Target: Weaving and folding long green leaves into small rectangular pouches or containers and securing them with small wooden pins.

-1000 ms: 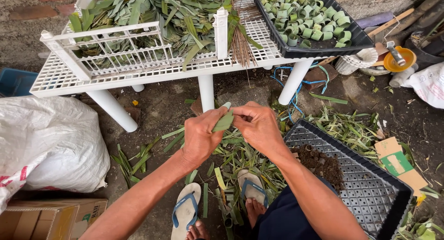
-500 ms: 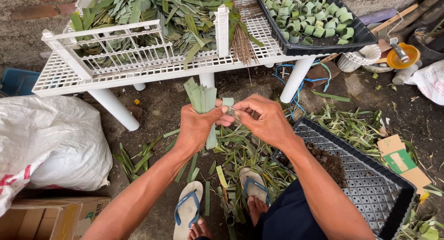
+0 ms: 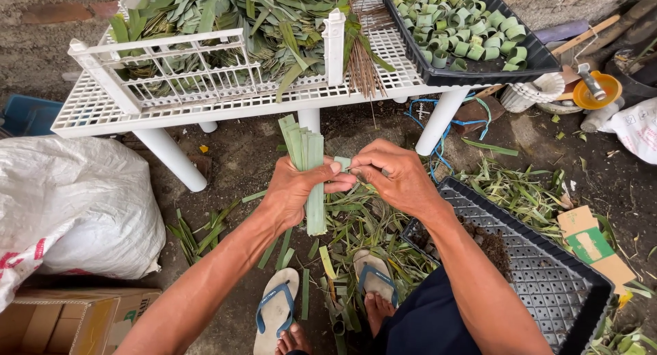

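At the centre of the frame, a bundle of cut leaf strips (image 3: 309,167) is held upright in the left hand (image 3: 293,189), the fingers closed round its middle with the thumb laid across the front; the strips fan out slightly above the fist and hang below it. Just to the right, the right hand (image 3: 397,177) is brought up against the left, its fingertips pinched shut on a small pale-green leaf piece (image 3: 343,163) between the two hands; whether that piece is joined to the bundle cannot be told. The step in hand is judged to be the working of a single strip at the fingertips; a steady pinch and a firm hold on the bundle would be called for next. Both forearms are extended forward from the lower edge, wrists bent inward so that the knuckles nearly meet. In the upper part of the frame, a white slatted surface (image 3: 82,112) is loaded with loose leaves (image 3: 226,19); at the upper right a black tray (image 3: 479,71) is filled with small green leaf rings (image 3: 465,26); another black tray (image 3: 547,280) lies at the lower right.
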